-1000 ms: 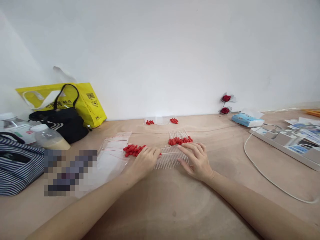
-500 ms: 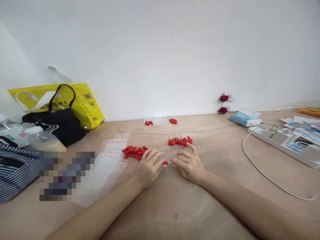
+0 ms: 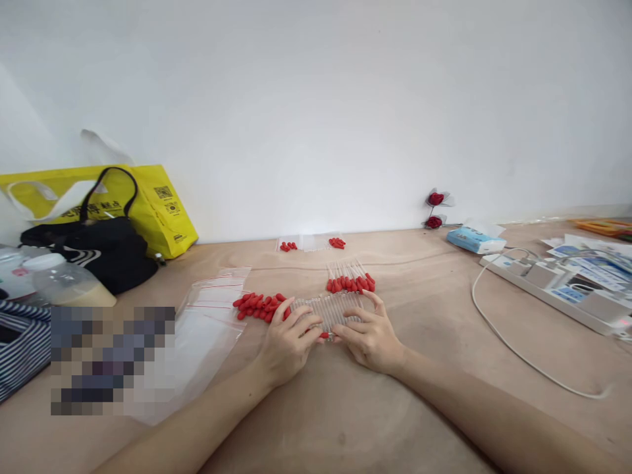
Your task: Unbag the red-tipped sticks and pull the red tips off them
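Observation:
Pinched in my left hand (image 3: pixel 291 342) is a red rubber bulb (image 3: pixel 324 335), its tip showing past the fingers. Facing it, my right hand (image 3: pixel 372 336) closes thumb and fingers on the near end of a thin clear dropper tube, mostly hidden. Bulb and tube ends lie very close; I cannot tell whether they touch. Between and beyond the hands, a row of clear tubes (image 3: pixel 328 309) lies side by side. Loose red bulbs (image 3: pixel 257 305) are heaped left of it. Just behind, several droppers with red bulbs fitted (image 3: pixel 351 280) lie together, bulbs toward me.
Clear zip bags (image 3: pixel 207 322) lie at left. A bag of red-bulbed droppers (image 3: pixel 309 242) rests by the wall. Left stand a yellow bag (image 3: pixel 170 210), a black bag (image 3: pixel 113 257) and a bottle (image 3: pixel 69 280). Right are tissues (image 3: pixel 474 241), a power strip (image 3: pixel 548 296) and its cable (image 3: pixel 513 347).
The view has shifted slightly, moving the scene left. Both hands have come a little nearer me, with the bulb and tube end now at the front edge of the tube row.

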Demonstrator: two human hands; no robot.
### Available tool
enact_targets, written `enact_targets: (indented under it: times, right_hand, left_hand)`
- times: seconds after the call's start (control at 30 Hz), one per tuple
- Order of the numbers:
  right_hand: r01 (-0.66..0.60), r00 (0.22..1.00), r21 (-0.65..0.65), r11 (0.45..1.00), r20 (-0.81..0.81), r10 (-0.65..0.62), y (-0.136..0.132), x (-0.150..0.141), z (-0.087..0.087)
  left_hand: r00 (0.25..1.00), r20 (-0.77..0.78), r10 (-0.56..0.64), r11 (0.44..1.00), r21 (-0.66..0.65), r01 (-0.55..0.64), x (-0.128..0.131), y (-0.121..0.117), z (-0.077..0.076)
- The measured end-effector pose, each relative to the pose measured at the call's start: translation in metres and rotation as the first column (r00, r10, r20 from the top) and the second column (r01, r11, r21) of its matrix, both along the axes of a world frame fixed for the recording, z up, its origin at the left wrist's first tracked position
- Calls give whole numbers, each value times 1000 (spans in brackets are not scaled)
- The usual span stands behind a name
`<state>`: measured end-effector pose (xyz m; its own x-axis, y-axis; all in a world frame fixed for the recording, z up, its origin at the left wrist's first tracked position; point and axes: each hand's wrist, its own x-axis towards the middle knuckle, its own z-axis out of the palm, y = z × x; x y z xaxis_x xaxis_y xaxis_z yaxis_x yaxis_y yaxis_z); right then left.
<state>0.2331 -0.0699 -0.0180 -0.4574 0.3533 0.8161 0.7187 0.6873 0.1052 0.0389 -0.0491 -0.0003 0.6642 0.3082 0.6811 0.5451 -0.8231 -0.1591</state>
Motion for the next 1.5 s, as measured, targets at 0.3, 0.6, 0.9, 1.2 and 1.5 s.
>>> enact_targets:
  times: [0.3, 0.6, 0.9, 1.2, 1.5]
  right_hand:
    - [-23, 1000, 20, 1000, -12, 23, -2, 1, 0]
    - [66, 996, -56, 996, -52, -69, -5, 16, 1]
    - [232, 953, -384, 894, -93, -287, 11, 26, -6]
    - [250, 916, -485, 838, -162, -367, 14, 35, -2]
    - [379, 884, -411, 829, -104, -455, 14, 37, -7]
  left_hand:
    - [999, -32, -13, 1000, 10, 13, -1, -2, 4]
    - [998, 63, 18, 1000, 12, -19, -13, 0, 4]
    - [867, 292, 404, 908, -244, -341, -56, 45, 26]
    - [808, -1, 589, 731, -425, -534, -66, 56, 21]
    - [795, 42, 605, 770, -286, -570, -59, 46, 25]
